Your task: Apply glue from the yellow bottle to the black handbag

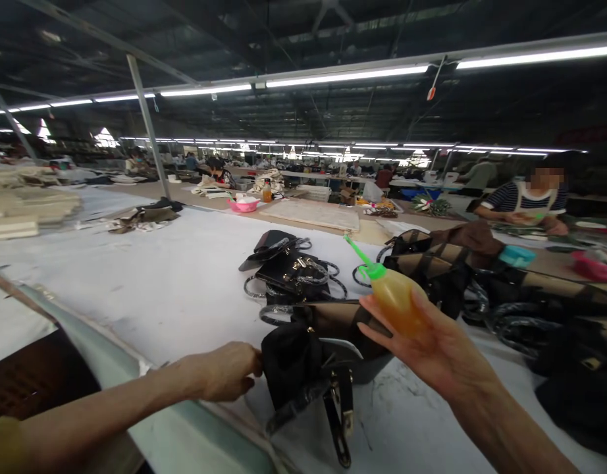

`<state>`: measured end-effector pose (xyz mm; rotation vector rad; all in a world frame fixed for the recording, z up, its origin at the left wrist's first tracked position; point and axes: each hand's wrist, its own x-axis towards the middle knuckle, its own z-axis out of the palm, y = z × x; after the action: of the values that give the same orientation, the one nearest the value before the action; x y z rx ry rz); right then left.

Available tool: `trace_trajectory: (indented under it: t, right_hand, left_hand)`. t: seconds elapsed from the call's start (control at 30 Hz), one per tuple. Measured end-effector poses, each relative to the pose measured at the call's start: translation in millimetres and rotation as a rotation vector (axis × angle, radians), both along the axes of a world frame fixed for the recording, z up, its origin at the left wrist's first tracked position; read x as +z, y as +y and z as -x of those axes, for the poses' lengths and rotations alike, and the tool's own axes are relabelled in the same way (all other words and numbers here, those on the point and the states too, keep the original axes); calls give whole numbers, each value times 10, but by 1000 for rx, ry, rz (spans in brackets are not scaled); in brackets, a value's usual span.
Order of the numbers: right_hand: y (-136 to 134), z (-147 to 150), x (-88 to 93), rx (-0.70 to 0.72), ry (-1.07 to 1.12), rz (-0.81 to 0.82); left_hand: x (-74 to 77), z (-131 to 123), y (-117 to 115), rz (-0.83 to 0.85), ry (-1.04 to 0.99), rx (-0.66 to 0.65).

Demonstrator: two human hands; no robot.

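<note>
My right hand (432,345) is wrapped round a squeeze bottle (402,299) with amber liquid and a green nozzle, tilted up to the left. Below and left of it lies a black and brown handbag (293,359) with straps and gold-coloured buckles hanging toward me. At the bag's left edge, my left hand (229,370) is closed with its fingertips against the black material; what exactly they pinch is hidden. Just behind, several black handbags (296,270) with plastic-wrapped handles lie on the white table (185,276).
More black and brown bags (432,263) are piled at the right. Farther back are a pink basin (243,204), a flat board (311,214) and dark fabric scraps (145,214). A co-worker (528,197) in a striped top sits across at the right. A metal post (148,125) rises at the left.
</note>
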<state>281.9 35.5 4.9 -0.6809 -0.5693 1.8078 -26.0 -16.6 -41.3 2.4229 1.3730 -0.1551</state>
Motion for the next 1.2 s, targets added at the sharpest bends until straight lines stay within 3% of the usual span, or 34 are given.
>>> trace_trajectory:
  t: [0.1,0.17,0.23,0.33,0.4,0.5,0.57,0.73,0.83,1.03,1.13,1.2]
  right_hand:
    - [29,8,-15,-62,33,17]
    - [41,17,-26,-122,52,16]
    - [50,35,-30,-157,61,10]
    - [60,67,-27,-164,60,-2]
    - [62,81,-27,-171,58,-7]
    - [54,86,-25,-179,54,-12]
    - [39,79,-8,-174,51,-17]
    - [-69,33,116,-173,32,-25]
    - [-184,17,164,-171,-6,-39]
    - [-316,95,65,-145,-13,19]
    - [-314,118,20,-176,1,12]
    - [-308,116,11,-187,-5,3]
  left_hand:
    - [325,-41,-76,63,-41,146]
    - [482,-163,-133,-18,-127,225]
    - [545,-331,-175,-148,-223,295]
    - [476,-609,-169,-323,-300,346]
    - [382,-765,-111,-374,-275,275]
    - [269,-900,27,-320,-268,154]
    - [226,-921,128,-256,-396,147]
    - [197,-807,286,-92,-895,182]
    - [200,-672,281,29,-1060,198]
    - [109,-400,225,304,-1214,351]
    - [111,-367,222,213,-1143,445]
    - [193,-408,236,96,-935,452]
